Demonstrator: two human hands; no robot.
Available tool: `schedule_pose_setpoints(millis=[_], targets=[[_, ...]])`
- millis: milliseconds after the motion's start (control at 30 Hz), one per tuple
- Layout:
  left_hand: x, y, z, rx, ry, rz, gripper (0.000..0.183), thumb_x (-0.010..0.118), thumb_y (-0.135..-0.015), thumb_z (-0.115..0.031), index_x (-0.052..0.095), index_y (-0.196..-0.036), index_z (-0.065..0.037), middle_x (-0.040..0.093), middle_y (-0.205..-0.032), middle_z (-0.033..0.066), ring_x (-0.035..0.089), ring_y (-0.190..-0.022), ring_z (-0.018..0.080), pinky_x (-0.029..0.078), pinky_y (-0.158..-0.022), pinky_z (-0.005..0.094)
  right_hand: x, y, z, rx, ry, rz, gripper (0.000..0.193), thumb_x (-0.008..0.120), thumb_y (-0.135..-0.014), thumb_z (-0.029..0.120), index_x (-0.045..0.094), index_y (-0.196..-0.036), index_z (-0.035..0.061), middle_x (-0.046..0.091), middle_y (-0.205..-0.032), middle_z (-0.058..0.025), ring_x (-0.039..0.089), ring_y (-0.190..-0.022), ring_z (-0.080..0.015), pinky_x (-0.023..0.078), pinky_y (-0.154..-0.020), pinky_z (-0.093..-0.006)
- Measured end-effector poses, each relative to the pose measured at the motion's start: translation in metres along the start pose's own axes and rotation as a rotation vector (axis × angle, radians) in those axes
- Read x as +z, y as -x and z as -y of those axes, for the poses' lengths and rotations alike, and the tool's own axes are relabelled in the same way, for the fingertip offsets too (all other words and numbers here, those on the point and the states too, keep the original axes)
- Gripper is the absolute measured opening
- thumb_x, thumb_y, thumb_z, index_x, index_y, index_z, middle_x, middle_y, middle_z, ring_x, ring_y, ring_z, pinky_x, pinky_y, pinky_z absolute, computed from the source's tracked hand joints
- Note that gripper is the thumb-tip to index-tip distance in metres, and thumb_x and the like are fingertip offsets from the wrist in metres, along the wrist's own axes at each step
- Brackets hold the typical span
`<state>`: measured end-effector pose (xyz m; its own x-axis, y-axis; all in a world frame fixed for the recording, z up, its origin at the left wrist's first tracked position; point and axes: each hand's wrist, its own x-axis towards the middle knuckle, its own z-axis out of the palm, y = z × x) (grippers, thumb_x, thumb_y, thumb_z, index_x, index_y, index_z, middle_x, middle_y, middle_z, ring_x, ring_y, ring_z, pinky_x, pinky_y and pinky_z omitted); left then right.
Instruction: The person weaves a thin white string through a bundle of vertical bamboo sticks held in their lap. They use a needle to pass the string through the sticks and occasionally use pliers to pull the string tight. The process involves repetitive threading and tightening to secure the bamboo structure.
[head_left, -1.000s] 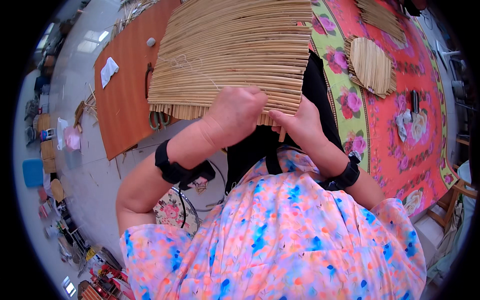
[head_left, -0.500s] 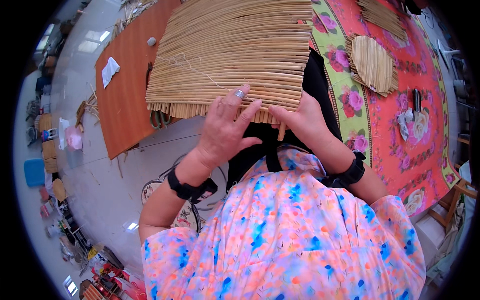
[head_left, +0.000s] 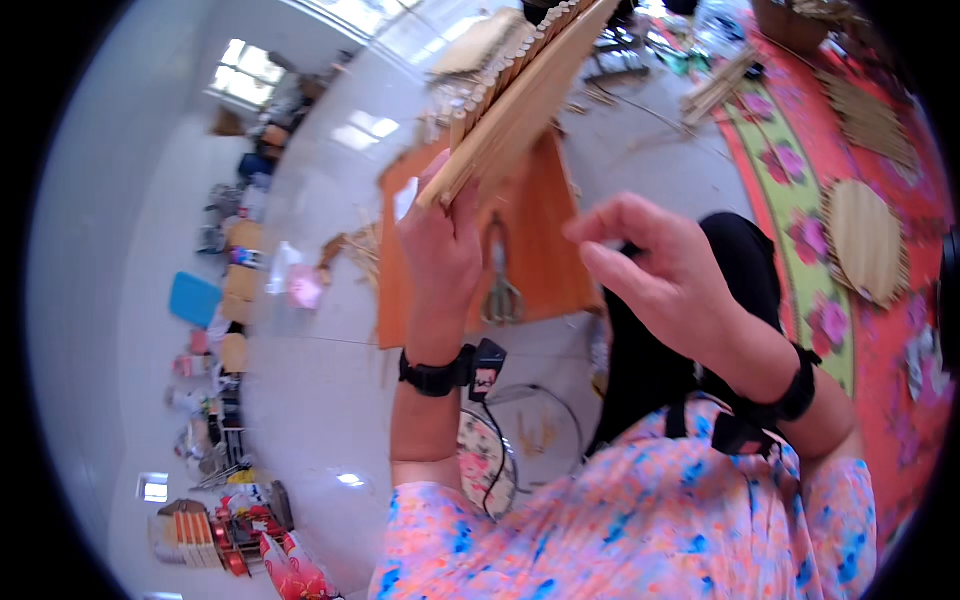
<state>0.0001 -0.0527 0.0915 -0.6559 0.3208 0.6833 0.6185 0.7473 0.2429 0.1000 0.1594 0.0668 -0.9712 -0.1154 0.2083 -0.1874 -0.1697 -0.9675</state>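
A mat of straw-coloured stalks laid side by side [head_left: 525, 105] is held up on its edge, tilted steeply, its cut stalk ends along the upper side. My left hand [head_left: 440, 240] grips its lower corner, partly hidden behind it. My right hand [head_left: 665, 275] is raised apart from the mat, to its right. Its fingers are curled, with thumb and index finger close together; whether a thread or anything else is between them I cannot make out. Below the mat, a pair of scissors [head_left: 502, 295] lies on the orange-brown board [head_left: 550, 270].
A red and green flowered cloth [head_left: 830, 370] spreads along the right, bearing an oval stalk mat [head_left: 865, 240] and another mat [head_left: 870, 125]. Loose stalks [head_left: 720, 88] lie at the far side. A round flowered stool [head_left: 485, 455] stands near my left forearm. Clutter lines the left wall.
The mat has gone from lying nearly flat before me to standing tilted on edge. My left hand now grips its corner, while my right hand has let go of its edge. The view has shifted.
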Motion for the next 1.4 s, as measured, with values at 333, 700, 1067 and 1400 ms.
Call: schedule_pose_setpoints(millis=[333, 700, 1067, 1400], targets=[[-0.026, -0.057, 0.053, -0.096, 0.202, -0.156, 0.029, 0.061, -0.097, -0.021, 0.060, -0.112, 0.004, 0.072, -0.095, 0.0124, 0.065, -0.082, 0.0158, 0.050, -0.075, 0.0285, 0.002, 0.020, -0.052, 0.124, -0.051, -0.033, 0.011, 0.062, -0.088, 0.006, 0.062, -0.086, -0.0040, 0.064, -0.072, -0.0037, 0.058, -0.066, -0.0058, 0.048, -0.060, -0.0220], [-0.029, -0.065, 0.066, -0.168, 0.247, -0.202, 0.034, 0.061, -0.097, -0.025, 0.060, -0.116, 0.004, 0.070, -0.103, 0.0103, 0.063, -0.090, 0.0153, 0.048, -0.082, 0.0283, -0.009, 0.010, -0.071, 0.239, -0.154, -0.008, 0.010, 0.057, -0.092, 0.004, 0.060, -0.088, -0.0034, 0.065, -0.077, -0.0041, 0.065, -0.074, -0.0087, 0.052, -0.066, -0.0227], [-0.030, -0.065, 0.080, -0.170, 0.277, -0.218, 0.033, 0.061, -0.097, -0.024, 0.060, -0.116, 0.004, 0.070, -0.104, 0.0103, 0.063, -0.090, 0.0154, 0.048, -0.082, 0.0285, -0.014, 0.009, -0.074, 0.251, -0.166, -0.013, 0.010, 0.057, -0.093, 0.004, 0.059, -0.086, -0.0031, 0.064, -0.076, -0.0034, 0.064, -0.072, -0.0080, 0.052, -0.066, -0.0218], [-0.021, -0.043, 0.037, -0.207, 0.274, -0.190, 0.032, 0.063, -0.096, -0.020, 0.059, -0.117, 0.004, 0.070, -0.102, 0.0114, 0.064, -0.090, 0.0142, 0.049, -0.079, 0.0279, -0.017, 0.015, -0.063, 0.214, -0.152, -0.023, 0.011, 0.056, -0.093, 0.005, 0.059, -0.087, -0.0033, 0.063, -0.076, -0.0028, 0.064, -0.072, -0.0079, 0.051, -0.065, -0.0214]])
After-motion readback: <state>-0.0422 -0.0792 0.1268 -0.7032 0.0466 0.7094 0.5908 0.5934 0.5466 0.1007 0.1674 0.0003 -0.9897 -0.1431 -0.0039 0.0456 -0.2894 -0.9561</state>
